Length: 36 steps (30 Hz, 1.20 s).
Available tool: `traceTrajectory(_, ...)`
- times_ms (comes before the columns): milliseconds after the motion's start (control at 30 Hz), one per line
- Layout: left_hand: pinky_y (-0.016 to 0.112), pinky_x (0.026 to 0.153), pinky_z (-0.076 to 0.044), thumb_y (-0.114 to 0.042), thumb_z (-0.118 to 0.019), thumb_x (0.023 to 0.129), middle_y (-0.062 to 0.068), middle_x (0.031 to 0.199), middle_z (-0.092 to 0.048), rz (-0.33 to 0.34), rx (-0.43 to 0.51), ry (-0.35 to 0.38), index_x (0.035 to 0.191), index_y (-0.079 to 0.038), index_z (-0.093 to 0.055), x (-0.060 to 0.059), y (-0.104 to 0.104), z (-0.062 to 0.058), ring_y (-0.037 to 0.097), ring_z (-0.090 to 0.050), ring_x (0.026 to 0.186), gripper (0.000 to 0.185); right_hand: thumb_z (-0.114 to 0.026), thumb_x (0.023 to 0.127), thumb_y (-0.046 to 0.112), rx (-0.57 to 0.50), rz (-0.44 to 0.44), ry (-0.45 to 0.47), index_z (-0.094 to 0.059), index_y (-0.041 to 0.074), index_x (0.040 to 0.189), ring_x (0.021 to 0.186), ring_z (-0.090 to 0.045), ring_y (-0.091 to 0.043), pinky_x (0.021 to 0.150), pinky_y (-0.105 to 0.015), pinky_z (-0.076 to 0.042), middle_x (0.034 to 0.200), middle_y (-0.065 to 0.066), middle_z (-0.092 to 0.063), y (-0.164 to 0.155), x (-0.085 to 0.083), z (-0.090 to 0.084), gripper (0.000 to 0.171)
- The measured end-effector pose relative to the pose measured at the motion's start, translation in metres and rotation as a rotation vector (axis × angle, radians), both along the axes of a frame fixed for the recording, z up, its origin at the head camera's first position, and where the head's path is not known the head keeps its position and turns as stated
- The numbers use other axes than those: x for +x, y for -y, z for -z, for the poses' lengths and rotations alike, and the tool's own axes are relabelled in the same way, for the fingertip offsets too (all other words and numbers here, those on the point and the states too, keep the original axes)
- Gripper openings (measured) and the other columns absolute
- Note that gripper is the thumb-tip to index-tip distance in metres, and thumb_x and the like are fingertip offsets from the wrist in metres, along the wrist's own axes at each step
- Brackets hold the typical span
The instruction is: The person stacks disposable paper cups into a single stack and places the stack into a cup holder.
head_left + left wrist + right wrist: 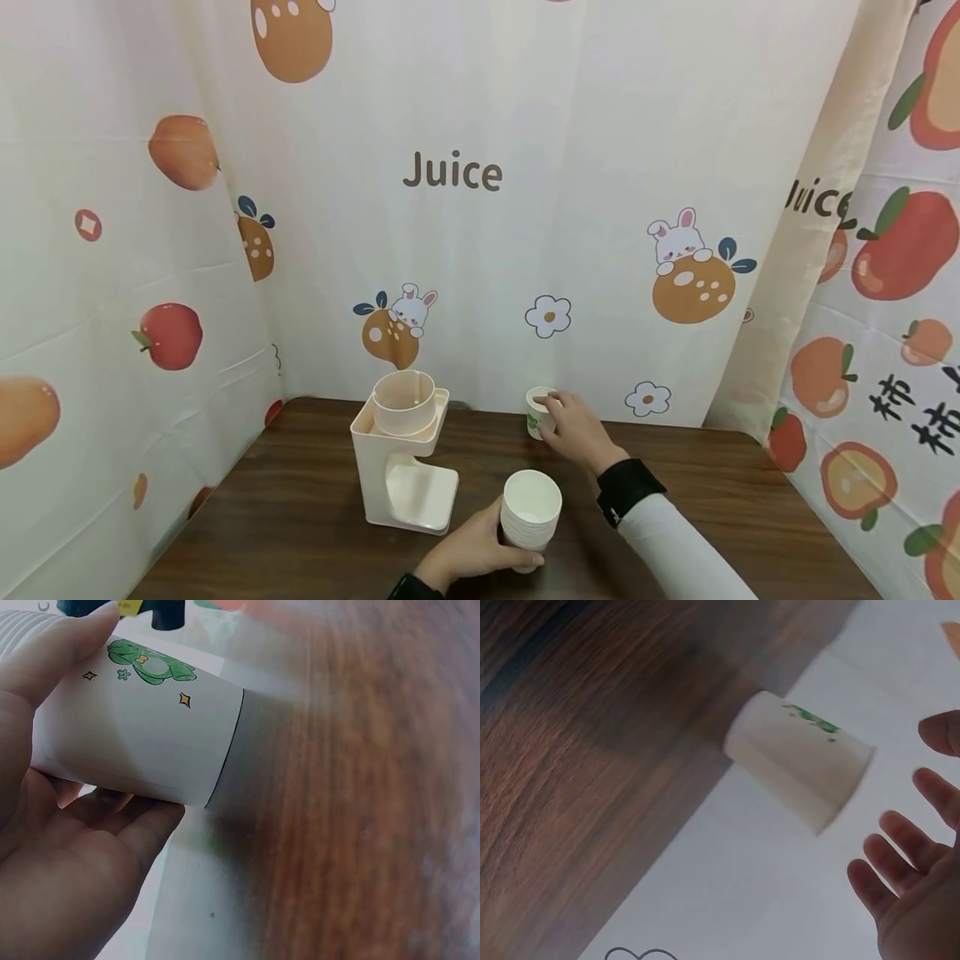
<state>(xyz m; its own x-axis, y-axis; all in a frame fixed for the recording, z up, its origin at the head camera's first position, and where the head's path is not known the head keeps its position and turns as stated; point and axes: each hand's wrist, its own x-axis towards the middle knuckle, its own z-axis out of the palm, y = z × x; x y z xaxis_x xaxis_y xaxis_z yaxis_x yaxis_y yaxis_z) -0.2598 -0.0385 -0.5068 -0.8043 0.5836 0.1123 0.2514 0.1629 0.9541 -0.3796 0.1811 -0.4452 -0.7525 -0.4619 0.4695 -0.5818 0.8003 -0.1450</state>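
My left hand (pixel 471 546) grips a stack of white paper cups (pixel 529 523) near the front of the table. In the left wrist view, thumb and fingers wrap around the stack's outer cup (pixel 142 724), which has a green cartoon animal and small stars on it. A single white paper cup (pixel 534 414) with a green print stands upright at the table's back edge. Beside it is my right hand (pixel 581 432), which overlaps the cup in the head view. Seen from the right wrist, the fingers (pixel 904 844) are spread and apart from that cup (pixel 799 761).
A cream-coloured appliance (pixel 375 479) with a round open cup-like top (pixel 405 408) and a flat base plate stands left of the cup stack. Behind the brown wooden table (pixel 300 492) hangs a white curtain (pixel 480 250) with fruit and rabbit prints.
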Motion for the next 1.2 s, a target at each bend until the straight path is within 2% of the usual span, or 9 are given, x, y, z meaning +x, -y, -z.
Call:
traceTrajectory(167, 0.037, 0.100, -0.041, -0.023, -0.084, 0.084, -0.010, 0.128, -0.058, 0.005, 0.008, 0.023, 0.148, -0.021, -0.038, 0.000, 0.000, 0.000, 0.011, -0.056, 0.118, 0.079, -0.069, 0.088, 0.017, 0.007, 0.009, -0.015, -0.062, 0.005, 0.131, 0.115, -0.055, -0.043, 0.093, -0.055, -0.048, 0.127, -0.025, -0.058, 0.002, -0.013, 0.007, 0.045)
traceTrajectory(400, 0.039, 0.101, -0.041, -0.023, -0.083, 0.085, -0.010, 0.130, -0.057, 0.003, -0.001, 0.034, 0.150, -0.021, -0.036, 0.000, 0.000, 0.000, 0.011, -0.055, 0.119, 0.081, -0.069, 0.091, 0.018, 0.030, 0.032, 0.040, -0.059, 0.007, 0.137, 0.117, -0.054, -0.043, 0.094, -0.055, -0.048, 0.132, -0.024, -0.055, 0.004, -0.024, 0.012, 0.048)
traceTrajectory(633, 0.037, 0.099, -0.042, -0.022, -0.083, 0.084, -0.010, 0.129, -0.057, 0.000, -0.009, 0.037, 0.150, -0.021, -0.036, 0.000, 0.000, 0.000, 0.010, -0.056, 0.118, 0.081, -0.070, 0.092, 0.017, 0.072, 0.028, 0.057, -0.058, 0.006, 0.137, 0.119, -0.053, -0.047, 0.096, -0.058, -0.046, 0.132, -0.027, -0.054, 0.012, -0.035, 0.003, 0.048)
traceTrajectory(800, 0.037, 0.100, -0.042, -0.024, -0.084, 0.084, -0.011, 0.127, -0.058, -0.016, -0.015, 0.032, 0.149, -0.021, -0.038, -0.002, 0.001, 0.000, 0.010, -0.056, 0.117, 0.080, -0.067, 0.093, 0.020, 0.113, 0.096, 0.164, -0.058, 0.009, 0.140, 0.124, -0.049, -0.048, 0.101, -0.058, -0.041, 0.136, -0.027, -0.052, 0.019, -0.042, -0.005, 0.049)
traceTrajectory(967, 0.037, 0.101, -0.041, -0.025, -0.084, 0.083, -0.012, 0.127, -0.058, -0.013, -0.020, 0.030, 0.148, -0.021, -0.037, -0.001, 0.001, 0.000, 0.009, -0.055, 0.117, 0.080, -0.069, 0.093, 0.024, 0.160, 0.168, 0.241, -0.057, 0.016, 0.142, 0.125, -0.049, -0.045, 0.101, -0.057, -0.041, 0.139, -0.023, -0.051, 0.019, -0.044, -0.005, 0.051)
traceTrajectory(1200, 0.035, 0.100, -0.041, -0.024, -0.084, 0.083, -0.012, 0.126, -0.059, -0.014, -0.018, 0.005, 0.148, -0.021, -0.038, 0.000, -0.001, 0.000, 0.009, -0.056, 0.117, 0.080, -0.070, 0.094, 0.028, 0.161, 0.178, 0.234, -0.060, 0.019, 0.139, 0.120, -0.053, -0.042, 0.097, -0.057, -0.045, 0.134, -0.022, -0.056, 0.016, -0.044, -0.005, 0.047)
